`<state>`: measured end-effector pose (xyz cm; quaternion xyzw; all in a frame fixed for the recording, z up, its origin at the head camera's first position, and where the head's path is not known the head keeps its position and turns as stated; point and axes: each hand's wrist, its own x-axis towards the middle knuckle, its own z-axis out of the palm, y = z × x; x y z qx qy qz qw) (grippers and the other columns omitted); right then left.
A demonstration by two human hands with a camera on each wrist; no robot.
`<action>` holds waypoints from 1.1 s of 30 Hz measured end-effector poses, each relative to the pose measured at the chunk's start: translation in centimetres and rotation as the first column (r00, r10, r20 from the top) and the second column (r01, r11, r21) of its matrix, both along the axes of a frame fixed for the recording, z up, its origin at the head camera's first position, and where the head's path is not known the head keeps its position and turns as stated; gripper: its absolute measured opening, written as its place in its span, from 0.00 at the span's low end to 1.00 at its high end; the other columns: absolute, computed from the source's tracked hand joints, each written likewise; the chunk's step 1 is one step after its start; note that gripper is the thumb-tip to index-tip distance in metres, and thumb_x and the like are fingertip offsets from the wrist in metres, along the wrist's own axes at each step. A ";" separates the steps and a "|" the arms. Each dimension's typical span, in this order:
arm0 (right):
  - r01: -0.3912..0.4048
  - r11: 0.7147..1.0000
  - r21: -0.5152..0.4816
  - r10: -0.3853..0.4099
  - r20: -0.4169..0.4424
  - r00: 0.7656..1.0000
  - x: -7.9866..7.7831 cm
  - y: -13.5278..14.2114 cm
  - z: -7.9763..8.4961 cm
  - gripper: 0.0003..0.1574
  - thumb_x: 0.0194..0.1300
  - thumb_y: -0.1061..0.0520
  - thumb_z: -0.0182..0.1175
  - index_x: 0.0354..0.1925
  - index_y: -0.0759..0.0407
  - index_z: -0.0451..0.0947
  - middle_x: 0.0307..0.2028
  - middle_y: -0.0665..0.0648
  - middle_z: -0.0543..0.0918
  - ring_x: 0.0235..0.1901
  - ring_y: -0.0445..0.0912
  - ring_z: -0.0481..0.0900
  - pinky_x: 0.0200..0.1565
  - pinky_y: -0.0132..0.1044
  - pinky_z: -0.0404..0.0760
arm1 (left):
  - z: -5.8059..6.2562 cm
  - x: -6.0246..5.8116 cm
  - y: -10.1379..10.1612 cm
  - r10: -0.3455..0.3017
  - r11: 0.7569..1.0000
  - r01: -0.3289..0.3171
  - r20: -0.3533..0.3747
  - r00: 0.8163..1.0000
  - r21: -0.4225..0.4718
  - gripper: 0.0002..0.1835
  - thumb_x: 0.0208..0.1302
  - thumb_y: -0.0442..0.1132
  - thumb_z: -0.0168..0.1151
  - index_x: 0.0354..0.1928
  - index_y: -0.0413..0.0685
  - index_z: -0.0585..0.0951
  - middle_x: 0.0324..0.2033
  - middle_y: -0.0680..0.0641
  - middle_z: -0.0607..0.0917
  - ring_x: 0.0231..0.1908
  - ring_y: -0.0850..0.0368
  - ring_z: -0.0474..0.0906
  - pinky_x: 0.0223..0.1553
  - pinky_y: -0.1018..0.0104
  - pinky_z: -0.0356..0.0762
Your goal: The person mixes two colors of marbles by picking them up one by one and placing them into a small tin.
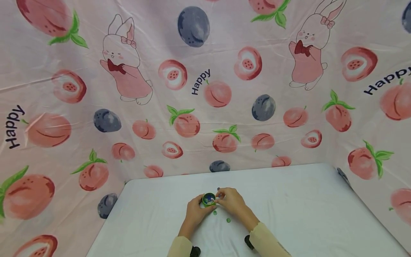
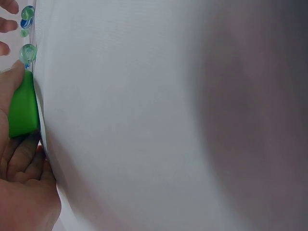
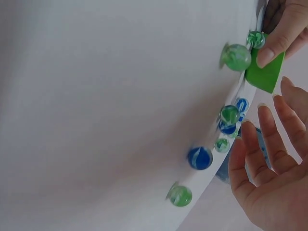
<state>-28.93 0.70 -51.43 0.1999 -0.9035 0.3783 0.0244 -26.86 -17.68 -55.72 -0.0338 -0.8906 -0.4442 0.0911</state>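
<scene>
The left hand (image 1: 195,211) gripped a smooth, round-mouthed green cup (image 2: 23,107) on the white cloth-covered worktop (image 1: 308,210), between its left and right edges. The right hand (image 1: 232,202), fingers loosely spread, was near it and swirled glassy marbles (image 3: 199,158).

Grn cup (image 3: 266,73) + glass marbles (image 3: 199,158)
Cup: mouth up, in L grip (image 1: 196,210). Marbles: clear, grn or blue swirls, loose on desk (image 1: 305,207), some bunched, some apart.
</scene>
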 end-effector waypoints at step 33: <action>0.155 0.984 0.085 -0.158 0.030 0.987 2.1 6.8 0.8 0.08 0.61 0.59 0.76 0.39 0.56 0.88 0.34 0.51 0.83 0.35 0.46 0.77 0.39 0.43 0.80 | -0.5 -0.2 0.2 0.032 0.999 -0.035 0.070 0.997 0.034 0.36 0.58 0.43 0.82 0.64 0.33 0.80 0.62 0.32 0.83 0.67 0.32 0.76 0.70 0.37 0.72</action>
